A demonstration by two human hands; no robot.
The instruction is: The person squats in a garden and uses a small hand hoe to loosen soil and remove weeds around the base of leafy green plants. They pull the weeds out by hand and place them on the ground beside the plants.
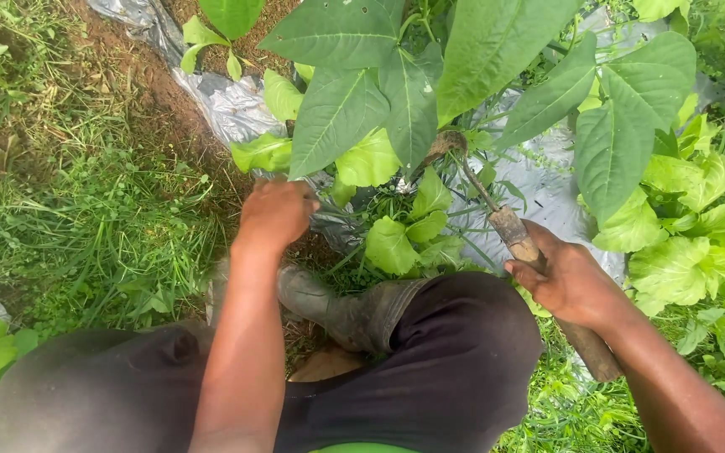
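Right hand (568,281) grips the hoe handle (518,239); left hand (274,214) is fisted at the plastic mulch (237,105) under the plant (379,109). Weeding looks barely started, grass (86,218) everywhere.

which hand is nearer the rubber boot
Left. The left hand is just above the boot, at the plastic sheet edge. The right hand grips a wooden tool handle, farther off to the boot's right.
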